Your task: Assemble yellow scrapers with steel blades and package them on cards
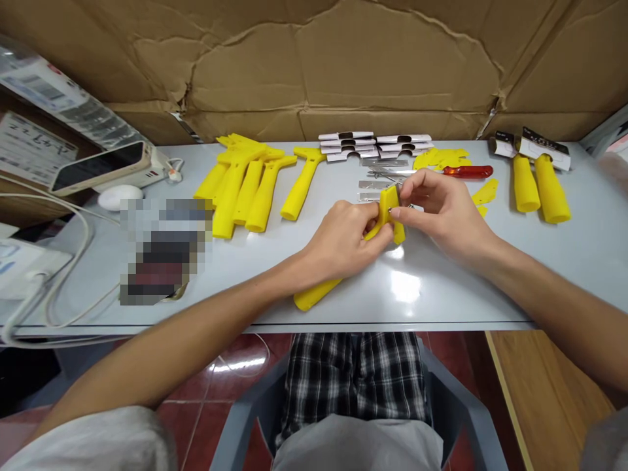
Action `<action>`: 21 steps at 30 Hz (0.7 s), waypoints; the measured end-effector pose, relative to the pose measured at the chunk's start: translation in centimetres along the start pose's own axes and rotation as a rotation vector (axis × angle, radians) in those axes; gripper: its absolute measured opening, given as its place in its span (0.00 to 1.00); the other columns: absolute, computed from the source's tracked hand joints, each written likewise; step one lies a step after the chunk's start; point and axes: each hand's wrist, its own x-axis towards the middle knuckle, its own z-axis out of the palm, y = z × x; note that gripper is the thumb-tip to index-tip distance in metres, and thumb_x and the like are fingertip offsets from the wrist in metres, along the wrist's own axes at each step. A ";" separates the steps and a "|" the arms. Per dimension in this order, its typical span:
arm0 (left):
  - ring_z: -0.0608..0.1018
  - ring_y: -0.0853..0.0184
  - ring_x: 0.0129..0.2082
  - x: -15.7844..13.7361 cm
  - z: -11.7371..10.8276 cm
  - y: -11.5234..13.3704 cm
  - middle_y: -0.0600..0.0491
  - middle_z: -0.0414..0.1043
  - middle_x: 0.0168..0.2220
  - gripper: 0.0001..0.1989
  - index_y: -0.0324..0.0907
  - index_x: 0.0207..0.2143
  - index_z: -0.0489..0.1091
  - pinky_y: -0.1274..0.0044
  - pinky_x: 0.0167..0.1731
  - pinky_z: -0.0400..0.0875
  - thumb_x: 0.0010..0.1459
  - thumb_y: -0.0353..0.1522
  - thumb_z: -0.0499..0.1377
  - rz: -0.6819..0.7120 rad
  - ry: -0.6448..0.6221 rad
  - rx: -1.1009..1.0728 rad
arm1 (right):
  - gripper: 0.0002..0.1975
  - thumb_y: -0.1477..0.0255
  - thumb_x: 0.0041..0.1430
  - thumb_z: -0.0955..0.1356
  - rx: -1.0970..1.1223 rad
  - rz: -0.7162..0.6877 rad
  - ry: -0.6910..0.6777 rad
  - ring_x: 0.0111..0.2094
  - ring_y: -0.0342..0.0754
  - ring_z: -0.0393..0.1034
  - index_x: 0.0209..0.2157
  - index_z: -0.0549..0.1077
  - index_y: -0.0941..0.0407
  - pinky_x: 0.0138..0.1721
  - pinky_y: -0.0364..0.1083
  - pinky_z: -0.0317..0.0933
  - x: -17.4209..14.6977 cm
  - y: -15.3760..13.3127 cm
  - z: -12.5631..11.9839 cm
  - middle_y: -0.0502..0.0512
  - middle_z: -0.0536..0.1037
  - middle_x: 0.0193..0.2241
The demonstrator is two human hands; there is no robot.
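Observation:
My left hand (348, 237) is wrapped around a yellow plastic scraper (318, 294), its handle slanting down toward the table's front edge and its wide head raised. Thumb and fingers of my right hand (436, 206) pinch at that head. A small dark screw (391, 210) shows at my right thumb tip, against the yellow face. A thin metal edge is partly visible behind the head, mostly hidden by my fingers. Beyond my hands lie a screwdriver with a red handle (468, 171), several metal blades (371, 185) and flat yellow pieces (444, 158).
Several yellow scrapers (252, 190) lie at left, with another scraper (300, 186) beside them. Folded card sleeves (348, 145) are stacked at the back. Two carded scrapers (552, 190) lie at right. A power bank (105, 167), cables and a blurred phone-like object (164, 255) occupy the left side.

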 end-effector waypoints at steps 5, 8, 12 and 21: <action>0.70 0.70 0.23 0.0 -0.1 0.0 0.54 0.76 0.25 0.12 0.41 0.30 0.74 0.72 0.30 0.62 0.66 0.34 0.56 -0.009 -0.010 -0.013 | 0.29 0.58 0.52 0.81 0.013 0.001 -0.002 0.41 0.36 0.71 0.40 0.67 0.63 0.43 0.38 0.70 0.0 0.0 0.1 0.56 0.75 0.42; 0.72 0.69 0.24 0.1 -0.1 0.0 0.53 0.78 0.26 0.13 0.41 0.29 0.74 0.73 0.30 0.64 0.66 0.34 0.57 -0.021 -0.023 -0.054 | 0.30 0.57 0.52 0.82 0.022 0.032 0.000 0.40 0.35 0.70 0.41 0.67 0.63 0.41 0.37 0.68 0.0 0.1 0.1 0.56 0.75 0.41; 0.79 0.67 0.29 0.4 -0.1 -0.4 0.52 0.81 0.28 0.12 0.40 0.33 0.76 0.75 0.32 0.70 0.67 0.35 0.58 -0.060 -0.051 -0.311 | 0.28 0.56 0.57 0.80 0.077 0.075 0.035 0.36 0.34 0.66 0.44 0.70 0.61 0.35 0.37 0.63 0.3 0.4 -0.3 0.55 0.74 0.38; 0.77 0.72 0.25 1.5 -0.2 -1.4 0.52 0.81 0.30 0.11 0.40 0.38 0.74 0.79 0.29 0.73 0.74 0.35 0.58 -0.237 0.002 -0.688 | 0.22 0.58 0.64 0.76 0.017 0.172 0.083 0.34 0.35 0.70 0.41 0.72 0.63 0.31 0.36 0.64 1.7 1.2 -2.3 0.58 0.76 0.38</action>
